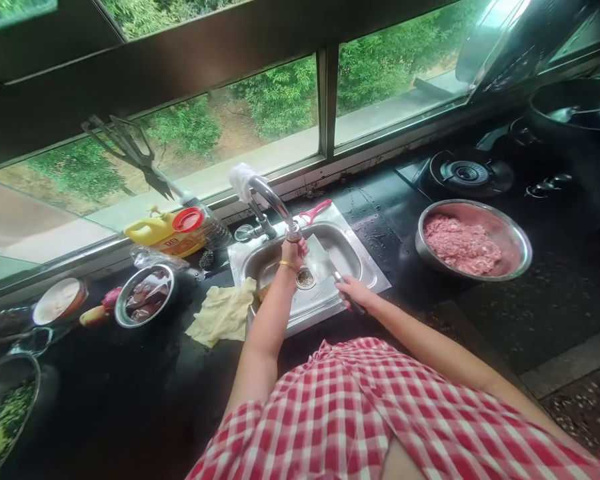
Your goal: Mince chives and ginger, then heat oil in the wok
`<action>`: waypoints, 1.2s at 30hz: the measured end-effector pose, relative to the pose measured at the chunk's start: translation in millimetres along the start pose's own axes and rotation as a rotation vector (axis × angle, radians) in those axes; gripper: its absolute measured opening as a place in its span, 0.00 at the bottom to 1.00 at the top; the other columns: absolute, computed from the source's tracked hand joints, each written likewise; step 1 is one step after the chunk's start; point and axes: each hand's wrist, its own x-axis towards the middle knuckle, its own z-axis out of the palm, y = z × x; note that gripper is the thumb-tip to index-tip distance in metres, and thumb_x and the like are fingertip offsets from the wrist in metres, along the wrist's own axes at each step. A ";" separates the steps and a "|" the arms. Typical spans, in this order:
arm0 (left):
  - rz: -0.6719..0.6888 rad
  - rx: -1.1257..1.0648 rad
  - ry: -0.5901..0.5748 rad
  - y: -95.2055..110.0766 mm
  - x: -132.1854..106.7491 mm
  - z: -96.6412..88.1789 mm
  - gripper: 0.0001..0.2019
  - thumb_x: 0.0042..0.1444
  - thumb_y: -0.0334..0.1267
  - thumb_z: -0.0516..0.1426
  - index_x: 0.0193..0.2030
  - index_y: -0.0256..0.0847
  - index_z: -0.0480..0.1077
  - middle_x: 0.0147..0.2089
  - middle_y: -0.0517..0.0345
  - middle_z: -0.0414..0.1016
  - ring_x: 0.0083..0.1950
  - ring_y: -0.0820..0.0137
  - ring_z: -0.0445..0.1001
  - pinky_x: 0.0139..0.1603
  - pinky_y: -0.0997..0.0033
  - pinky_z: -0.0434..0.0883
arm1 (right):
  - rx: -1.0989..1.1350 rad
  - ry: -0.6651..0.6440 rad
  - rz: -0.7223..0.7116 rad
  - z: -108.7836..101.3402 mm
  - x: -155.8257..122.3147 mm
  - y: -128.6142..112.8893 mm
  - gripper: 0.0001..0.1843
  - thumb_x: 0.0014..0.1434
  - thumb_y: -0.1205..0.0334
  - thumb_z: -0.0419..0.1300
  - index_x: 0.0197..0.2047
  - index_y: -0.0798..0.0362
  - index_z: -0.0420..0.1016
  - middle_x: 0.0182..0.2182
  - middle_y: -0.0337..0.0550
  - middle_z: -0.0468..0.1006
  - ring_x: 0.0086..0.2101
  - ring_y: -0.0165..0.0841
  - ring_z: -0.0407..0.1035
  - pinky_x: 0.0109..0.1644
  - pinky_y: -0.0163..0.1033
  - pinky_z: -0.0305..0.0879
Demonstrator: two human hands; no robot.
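Observation:
My right hand (353,293) is closed round the dark handle of a cleaver (320,259), whose broad pale blade is held tilted over the steel sink (347,230). Just under the spout of the tap (275,199), my left hand (293,252) is beside the blade's upper left edge, its fingers curled together. What those fingers hold, if anything, is hidden, and I cannot tell whether they touch the blade. Below the blade shows the sink's drain (305,279). A pale cloth (223,312) lies by the sink's left edge.
A red peeler-like tool (316,211) rests on the sink's back rim. To the right stand a steel bowl of minced meat (463,247) and a gas burner (466,173). Leftward are a bowl of dark pieces (145,297), a yellow jug (155,233) and a pan of chopped greens (10,417).

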 end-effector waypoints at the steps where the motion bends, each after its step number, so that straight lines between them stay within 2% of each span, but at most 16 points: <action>1: 0.037 0.164 0.023 -5.9 -5.9 -5.1 0.15 0.57 0.46 0.47 0.23 0.40 0.62 0.24 0.53 0.66 0.30 0.68 0.70 0.35 0.65 0.69 | 0.007 -0.025 0.018 1.4 2.3 -1.4 0.09 0.54 0.57 0.54 0.34 0.50 0.56 0.15 0.27 0.63 0.11 0.22 0.56 0.13 0.28 0.52; 2: 0.069 0.305 0.046 -13.5 -13.8 -9.3 0.13 0.55 0.45 0.49 0.26 0.40 0.65 0.30 0.49 0.71 0.39 0.63 0.72 0.43 0.61 0.68 | 0.008 -0.049 0.030 3.4 5.0 -2.4 0.09 0.54 0.57 0.54 0.34 0.50 0.56 0.16 0.27 0.63 0.12 0.22 0.56 0.13 0.27 0.52; 4: 0.126 0.510 0.069 -31.5 -34.2 -13.2 0.11 0.53 0.44 0.53 0.35 0.40 0.70 0.47 0.44 0.72 0.58 0.55 0.63 0.58 0.54 0.59 | -0.008 -0.079 0.040 8.7 10.8 -3.6 0.09 0.54 0.58 0.54 0.33 0.50 0.56 0.16 0.28 0.63 0.12 0.22 0.56 0.13 0.27 0.52; 6: 0.152 0.643 0.023 -50.0 -55.3 -9.5 0.18 0.54 0.44 0.52 0.49 0.41 0.68 0.62 0.45 0.60 0.67 0.56 0.48 0.65 0.51 0.45 | -0.034 -0.090 0.046 14.7 16.0 -4.3 0.09 0.54 0.59 0.54 0.32 0.50 0.55 0.16 0.28 0.63 0.12 0.22 0.57 0.13 0.27 0.52; 8: 0.172 0.783 -0.091 -65.2 -69.1 -0.9 0.24 0.58 0.44 0.46 0.60 0.40 0.58 0.68 0.47 0.48 0.69 0.59 0.41 0.66 0.51 0.40 | -0.064 -0.103 0.049 19.1 18.3 -4.8 0.08 0.54 0.61 0.54 0.32 0.50 0.55 0.15 0.28 0.63 0.12 0.22 0.57 0.13 0.28 0.53; 10: 0.186 0.852 -0.176 -74.5 -69.8 5.9 0.27 0.60 0.45 0.41 0.65 0.37 0.50 0.69 0.46 0.42 0.70 0.62 0.38 0.67 0.53 0.41 | -0.095 -0.129 0.051 19.9 16.3 -5.1 0.08 0.53 0.62 0.54 0.32 0.50 0.54 0.15 0.28 0.63 0.12 0.23 0.57 0.13 0.28 0.53; 12: 0.201 0.874 -0.172 -77.7 -56.4 4.4 0.29 0.61 0.46 0.40 0.66 0.35 0.47 0.69 0.44 0.40 0.70 0.63 0.37 0.67 0.54 0.42 | -0.115 -0.166 0.057 16.6 9.8 -5.1 0.08 0.52 0.61 0.54 0.32 0.50 0.55 0.15 0.28 0.63 0.11 0.23 0.57 0.12 0.28 0.53; 17: 0.035 0.971 0.000 -73.7 1.3 -31.3 0.28 0.61 0.45 0.39 0.64 0.34 0.51 0.68 0.41 0.44 0.69 0.56 0.39 0.65 0.46 0.40 | -0.156 -0.235 0.066 1.9 -12.6 -4.1 0.09 0.51 0.59 0.54 0.33 0.50 0.56 0.15 0.27 0.63 0.10 0.23 0.56 0.11 0.27 0.49; 19: -0.007 1.016 0.072 -71.6 16.3 -37.6 0.27 0.61 0.45 0.39 0.64 0.36 0.53 0.69 0.41 0.43 0.69 0.55 0.39 0.64 0.43 0.39 | -0.168 -0.234 0.061 0.7 -14.8 -4.8 0.09 0.50 0.59 0.54 0.33 0.51 0.57 0.14 0.27 0.63 0.10 0.23 0.56 0.11 0.27 0.48; 23: 0.163 1.067 0.040 -68.2 14.5 -10.2 0.27 0.61 0.44 0.38 0.65 0.37 0.51 0.68 0.45 0.45 0.69 0.58 0.39 0.66 0.47 0.38 | -0.172 -0.145 0.033 8.6 3.8 -9.3 0.09 0.49 0.61 0.54 0.34 0.51 0.57 0.14 0.26 0.62 0.10 0.23 0.56 0.12 0.28 0.51; 25: 0.269 1.090 -0.041 -69.1 -0.5 8.1 0.27 0.62 0.43 0.37 0.67 0.36 0.46 0.69 0.46 0.44 0.70 0.60 0.40 0.66 0.49 0.40 | -0.165 -0.093 0.002 12.6 20.0 -12.1 0.10 0.48 0.63 0.54 0.35 0.51 0.58 0.13 0.26 0.62 0.10 0.23 0.56 0.12 0.28 0.51; 27: 0.371 1.114 -0.151 -74.0 -20.0 13.7 0.27 0.63 0.42 0.35 0.68 0.36 0.42 0.70 0.48 0.40 0.70 0.63 0.38 0.66 0.52 0.42 | -0.142 -0.063 -0.027 14.0 34.9 -14.7 0.11 0.48 0.63 0.54 0.36 0.52 0.58 0.14 0.26 0.62 0.11 0.23 0.56 0.13 0.28 0.51; 30: 0.441 1.167 -0.318 -88.1 -46.7 -10.2 0.27 0.63 0.42 0.34 0.68 0.38 0.40 0.70 0.52 0.38 0.70 0.67 0.34 0.67 0.55 0.41 | -0.104 -0.053 -0.051 11.2 49.6 -17.4 0.12 0.48 0.62 0.54 0.38 0.52 0.58 0.14 0.26 0.62 0.11 0.23 0.56 0.14 0.28 0.51; 32: 0.353 1.227 -0.331 -97.5 -57.3 -39.1 0.27 0.63 0.44 0.37 0.68 0.39 0.42 0.70 0.52 0.39 0.70 0.65 0.34 0.67 0.52 0.40 | -0.127 -0.060 -0.044 6.4 54.1 -17.9 0.12 0.50 0.60 0.53 0.39 0.52 0.58 0.15 0.27 0.62 0.12 0.23 0.56 0.15 0.29 0.51; 34: 0.174 1.275 -0.205 -101.9 -61.6 -64.9 0.28 0.62 0.45 0.39 0.67 0.38 0.45 0.70 0.48 0.40 0.70 0.61 0.35 0.66 0.48 0.42 | -0.277 -0.046 -0.051 -0.5 55.8 -17.5 0.11 0.53 0.58 0.50 0.40 0.52 0.59 0.16 0.29 0.63 0.13 0.25 0.58 0.17 0.30 0.54; 36: 0.100 1.278 -0.045 -99.3 -63.0 -77.6 0.28 0.62 0.45 0.39 0.67 0.35 0.45 0.69 0.45 0.38 0.70 0.58 0.35 0.65 0.48 0.44 | -0.612 0.004 -0.131 -9.1 55.5 -17.0 0.10 0.55 0.59 0.50 0.40 0.52 0.62 0.20 0.34 0.67 0.18 0.27 0.62 0.23 0.32 0.57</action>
